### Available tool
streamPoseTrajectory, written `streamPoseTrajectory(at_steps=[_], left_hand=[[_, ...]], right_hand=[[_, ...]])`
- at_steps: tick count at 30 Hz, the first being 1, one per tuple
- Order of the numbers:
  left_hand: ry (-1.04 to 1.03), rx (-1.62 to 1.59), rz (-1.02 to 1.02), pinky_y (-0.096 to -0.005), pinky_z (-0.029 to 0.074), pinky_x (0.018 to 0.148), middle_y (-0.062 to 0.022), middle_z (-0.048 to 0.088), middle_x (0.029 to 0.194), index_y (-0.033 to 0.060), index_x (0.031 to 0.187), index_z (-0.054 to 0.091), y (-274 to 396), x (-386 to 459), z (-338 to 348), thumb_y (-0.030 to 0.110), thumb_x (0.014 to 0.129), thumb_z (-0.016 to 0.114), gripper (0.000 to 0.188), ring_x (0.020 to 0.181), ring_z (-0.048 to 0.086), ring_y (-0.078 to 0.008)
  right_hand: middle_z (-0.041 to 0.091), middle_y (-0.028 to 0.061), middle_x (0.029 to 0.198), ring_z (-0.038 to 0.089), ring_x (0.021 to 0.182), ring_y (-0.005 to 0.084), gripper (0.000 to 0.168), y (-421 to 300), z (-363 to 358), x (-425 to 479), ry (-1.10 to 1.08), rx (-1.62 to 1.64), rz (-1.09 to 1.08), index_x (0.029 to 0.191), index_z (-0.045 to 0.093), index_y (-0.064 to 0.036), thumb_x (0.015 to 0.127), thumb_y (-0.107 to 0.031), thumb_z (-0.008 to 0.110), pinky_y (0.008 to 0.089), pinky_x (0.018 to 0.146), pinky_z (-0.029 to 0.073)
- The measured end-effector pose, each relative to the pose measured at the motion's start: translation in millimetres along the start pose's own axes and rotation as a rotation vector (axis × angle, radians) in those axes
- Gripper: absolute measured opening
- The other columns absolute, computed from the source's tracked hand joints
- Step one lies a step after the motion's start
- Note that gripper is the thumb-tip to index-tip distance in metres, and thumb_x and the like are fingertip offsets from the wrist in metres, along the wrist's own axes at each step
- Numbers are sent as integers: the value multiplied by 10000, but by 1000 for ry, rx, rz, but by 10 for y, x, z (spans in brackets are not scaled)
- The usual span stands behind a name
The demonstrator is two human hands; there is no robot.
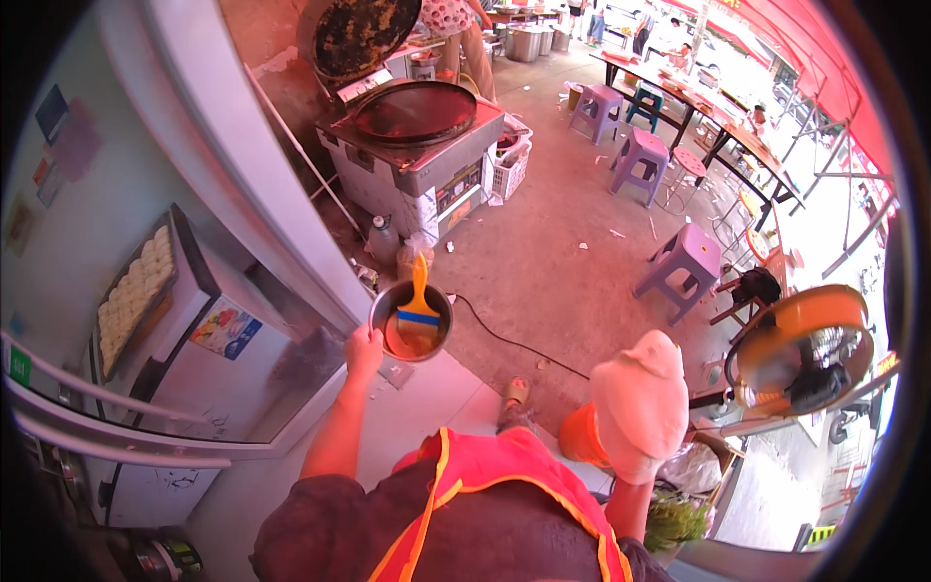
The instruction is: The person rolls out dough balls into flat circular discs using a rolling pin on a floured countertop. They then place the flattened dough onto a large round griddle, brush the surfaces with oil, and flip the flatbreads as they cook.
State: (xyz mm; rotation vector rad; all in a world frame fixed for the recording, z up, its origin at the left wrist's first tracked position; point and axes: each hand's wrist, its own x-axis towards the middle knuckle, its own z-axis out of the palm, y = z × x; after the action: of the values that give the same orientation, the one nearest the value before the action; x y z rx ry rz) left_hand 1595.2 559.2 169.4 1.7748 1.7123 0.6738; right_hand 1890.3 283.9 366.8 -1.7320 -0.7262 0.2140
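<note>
My left hand (363,354) grips the rim of a round metal pot (376,309) at waist height. Inside the pot are a brownish liquid (414,343) and a flat brush (420,287) with a yellow handle and a blue band, its bristles down in the pot. On the right, a large limp sheet of pale dough (640,407) lies draped over my raised right hand. The dough hides the fingers, so only the wrist and right forearm (630,505) show below it. Ahead stands an electric griddle (418,113) with its dark round lid (364,33) raised.
A glass door with a metal frame (174,131) stands close on my left; behind it is a tray of dough pieces (138,291). A cable (509,338) crosses the floor. Purple stools (680,269), an orange fan (800,349) and an orange bucket (582,436) stand right. A person (458,36) stands beyond the griddle.
</note>
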Motion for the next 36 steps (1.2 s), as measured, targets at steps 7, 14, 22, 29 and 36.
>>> streamPoseTrajectory(at_steps=[7, 14, 22, 29, 36], left_hand=[[72, -34, -69, -483, 448, 651, -216, 615, 750, 2, 781, 575, 929, 1205, 712, 248, 839, 522, 259, 737, 603, -405], [-8, 20, -79, -462, 461, 661, -202, 626, 776, 18, 804, 591, 1580, 2661, 1745, 266, 834, 529, 258, 761, 617, -389], [-57, -35, 111, -495, 461, 725, -213, 636, 845, 35, 914, 618, 2593, 4919, 3320, 315, 865, 458, 326, 855, 613, -409], [15, -119, 32, -514, 455, 740, -261, 630, 856, 5, 863, 599, 3649, 6485, 3975, 300, 857, 478, 319, 868, 603, -443], [164, -179, -268, -507, 458, 729, -249, 630, 836, -13, 842, 591, 3787, 7690, 5114, 298, 855, 530, 317, 852, 606, -438]], right_hand=[[502, 56, 721, 528, 623, 199, 132, -174, 647, 2252, 6, -524, -63, 759, 500, -87, 715, -35, 614, 276, 591, 447], [541, 102, 751, 590, 684, 295, 78, 265, 1540, 4131, -59, -824, -164, 720, 512, -90, 702, -66, 584, 350, 587, 484], [524, -11, 756, 576, 722, 184, 138, 1074, 2570, 6081, -196, -944, -370, 847, 617, -77, 710, -63, 605, 284, 606, 478], [513, 29, 773, 562, 732, 228, 136, 911, 3337, 7701, -221, -747, -399, 775, 574, -99, 672, -15, 607, 290, 623, 465], [515, 70, 733, 556, 726, 255, 109, 1815, 4151, 9434, -450, -786, -857, 705, 580, -91, 623, -25, 607, 305, 622, 473]])
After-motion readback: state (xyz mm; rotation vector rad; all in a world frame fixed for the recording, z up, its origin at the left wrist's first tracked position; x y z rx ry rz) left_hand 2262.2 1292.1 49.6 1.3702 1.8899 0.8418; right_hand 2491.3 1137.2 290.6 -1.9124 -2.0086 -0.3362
